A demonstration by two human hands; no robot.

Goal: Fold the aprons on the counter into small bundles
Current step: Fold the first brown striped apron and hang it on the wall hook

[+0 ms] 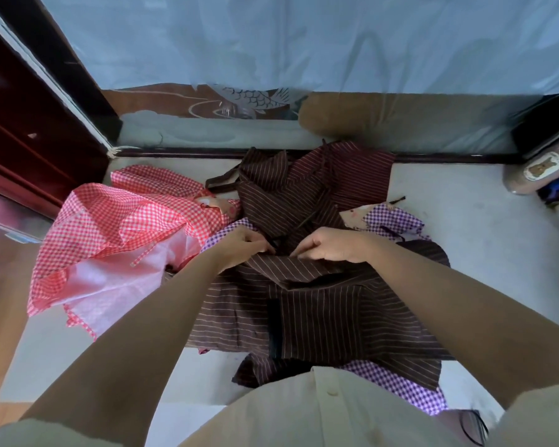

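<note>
Brown apron (320,304) lay mid-counter (471,240), over a purple one. The left hand (239,245) and right hand (331,250) pinched its folded edge with curled fingers. The first fold seemed in hand; the next probably needed that edge pulled flat.

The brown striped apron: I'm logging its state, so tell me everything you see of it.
The brown striped apron is dark cloth with fine pale stripes, rumpled and partly folded on the counter, a strap looping out far left. It overlies a purple checked apron and meets a red checked apron. Left hand and right hand pinch its middle fold.
</note>
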